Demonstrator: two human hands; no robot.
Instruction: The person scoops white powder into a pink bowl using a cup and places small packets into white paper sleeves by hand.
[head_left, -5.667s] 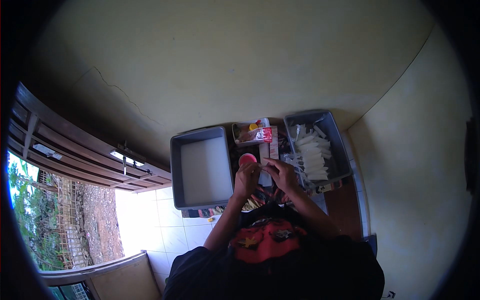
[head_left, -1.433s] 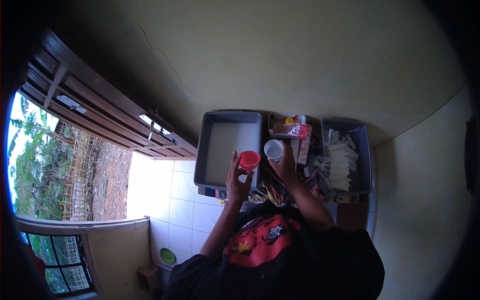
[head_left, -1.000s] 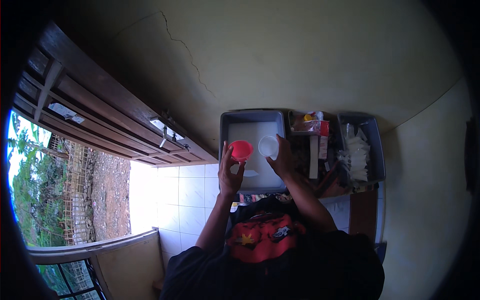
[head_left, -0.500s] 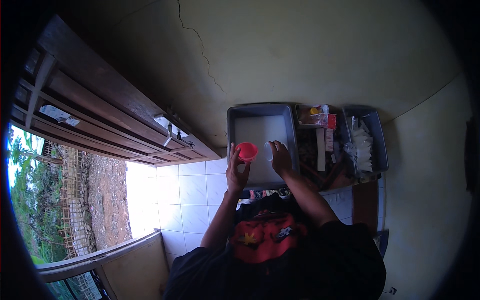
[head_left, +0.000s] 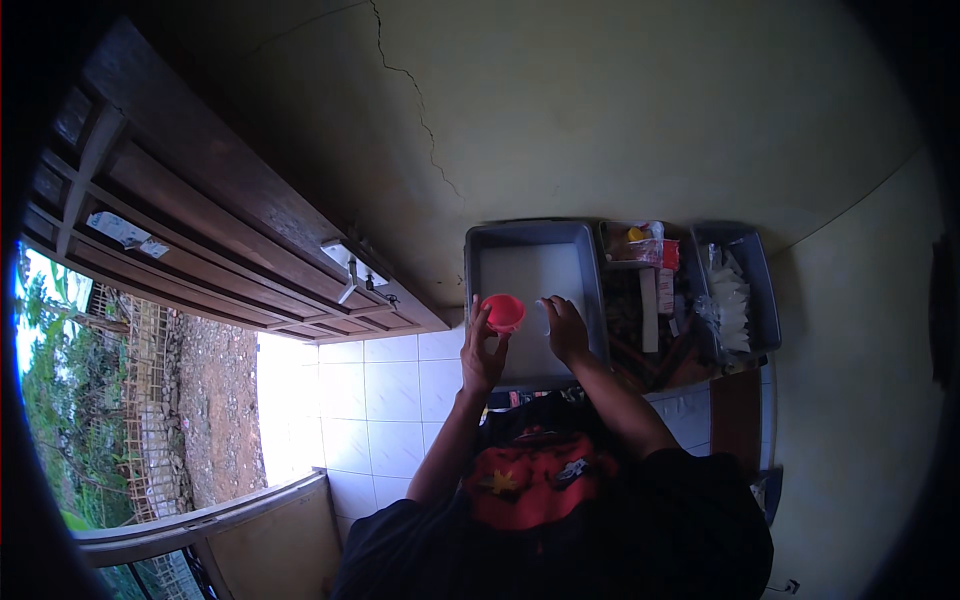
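Above grey tub (head_left: pixel 530 234), red funnel (head_left: pixel 504 311) pinched in left grip (head_left: pixel 483 360), cup (head_left: pixel 543 318) held at right grip's (head_left: pixel 568 335) fingertips.

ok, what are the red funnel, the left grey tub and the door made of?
Red funnel: likely plastic, smooth; even bright colour, thin rim.
Left grey tub: probably moulded plastic, fairly matte; rounded corners, uniform grey.
Door: looks like wood, possibly varnished; brown framed panels.

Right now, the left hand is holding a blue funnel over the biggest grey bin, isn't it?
Not quite: the funnel is red, not blue, as the head view shows. The left hand does hold it over the biggest grey bin.
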